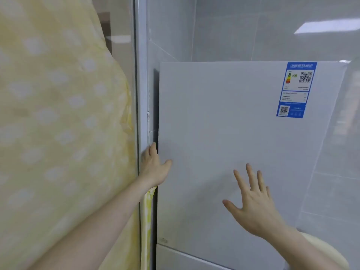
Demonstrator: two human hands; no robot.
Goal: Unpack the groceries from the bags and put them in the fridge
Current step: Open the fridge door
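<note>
While closed, fridge door: left hand clasping its edge beside curtain, right hand released.

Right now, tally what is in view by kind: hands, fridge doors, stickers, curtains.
Hands: 2, left hand on the door's edge, right hand spread before the door
Fridge doors: 2, upper door and lower door
Stickers: 1, blue energy label
Curtains: 1, yellow curtain
Total: 6

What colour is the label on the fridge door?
Blue label, clearest in the head view.
</note>
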